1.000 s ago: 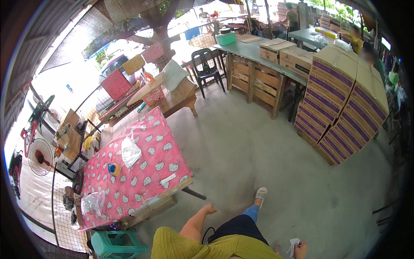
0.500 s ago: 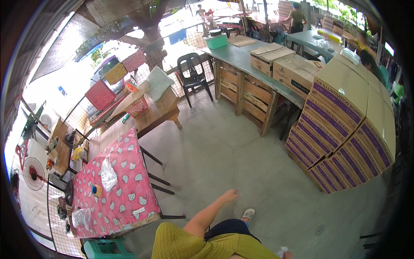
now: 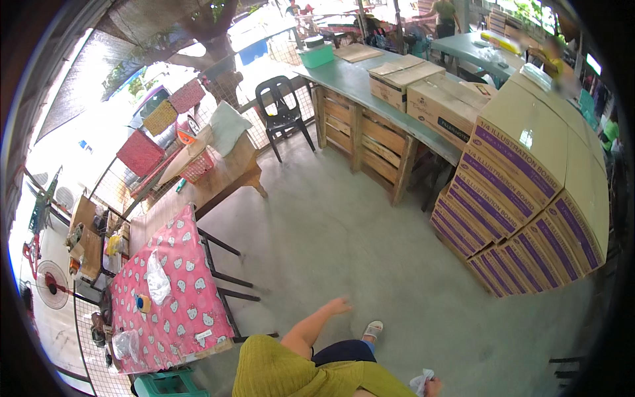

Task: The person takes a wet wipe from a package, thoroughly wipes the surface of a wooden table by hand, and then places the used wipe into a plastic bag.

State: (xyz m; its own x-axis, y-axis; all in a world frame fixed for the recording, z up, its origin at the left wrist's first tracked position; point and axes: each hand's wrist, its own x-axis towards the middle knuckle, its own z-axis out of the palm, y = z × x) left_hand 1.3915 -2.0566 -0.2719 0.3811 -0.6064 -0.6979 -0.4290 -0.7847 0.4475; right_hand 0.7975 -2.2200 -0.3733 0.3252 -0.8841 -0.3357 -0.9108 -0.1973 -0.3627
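1. Right hand (image 3: 434,388): low at the lower edge, beside the body; fingers closed around a wad.
2. Wad (image 3: 419,382): white, crumpled, in the right hand, jutting out on its left side; material cannot be told.
3. Left hand (image 3: 338,306): arm reaching forward and bent at the elbow, hand turned rightward over the floor; fingers loosely extended, relaxed.
4. Sandal (image 3: 374,328): pale, on a foot, just ahead and right of the left hand.
5. Stool (image 3: 169,386): green, partly under the table.
6. Table (image 3: 183,251): pink patterned cover; clear bag (image 3: 158,281) and small jar (image 3: 143,304) on top.
7. Cartons (image 3: 509,192): tall stack, purple-banded, at right.
8. Chair (image 3: 283,118): black, beside the counter.
9. Counter (image 3: 350,76): green-topped, slatted wooden front; mint tub (image 3: 317,57) at its left end.
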